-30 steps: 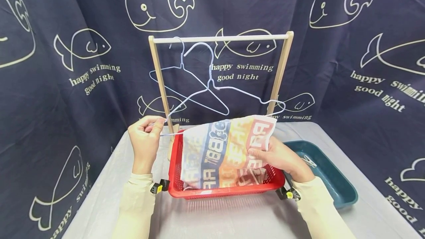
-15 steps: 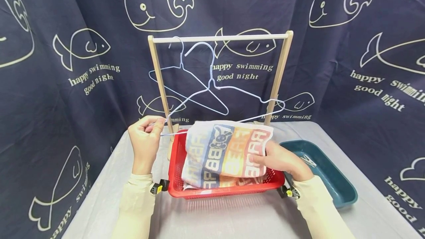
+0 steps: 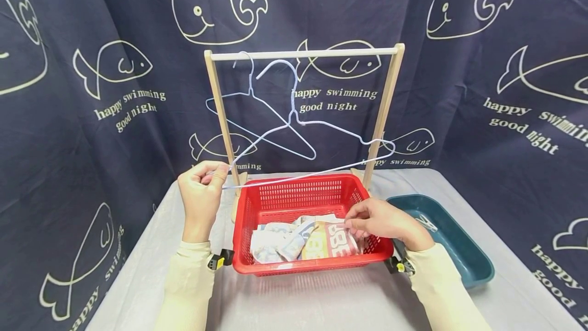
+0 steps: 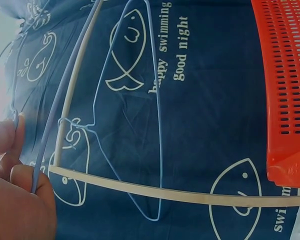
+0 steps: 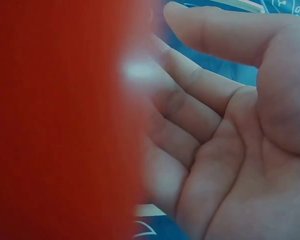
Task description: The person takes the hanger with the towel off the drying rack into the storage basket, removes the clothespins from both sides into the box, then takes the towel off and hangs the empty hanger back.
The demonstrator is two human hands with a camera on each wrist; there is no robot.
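My left hand (image 3: 201,190) pinches the left corner of a light-blue wire hanger (image 3: 292,101), which is held up in front of the drying rack. The left wrist view shows the hanger's wire (image 4: 55,107) passing between the curled fingers. A printed cloth (image 3: 328,241), white with yellow and red lettered bands, lies crumpled in a red plastic basket (image 3: 312,265). Over the basket's right side is my right hand (image 3: 390,221), fingertips right at the cloth's edge. Its thumb (image 5: 215,32) stands apart from the fingers in the right wrist view, where blurred red hides the fingertips.
Behind the basket stands a wooden rack (image 3: 388,101) with a white crossbar (image 3: 321,53). A second blue hanger (image 3: 252,73) hangs from the bar's left end. A dark green tray (image 3: 478,264) holding small pale items sits at the right.
The cloth, earlier raised by my right hand before the hanger's lower bar, has dropped into the basket. The bar is uncovered. My left hand and the hanger have stayed in place.
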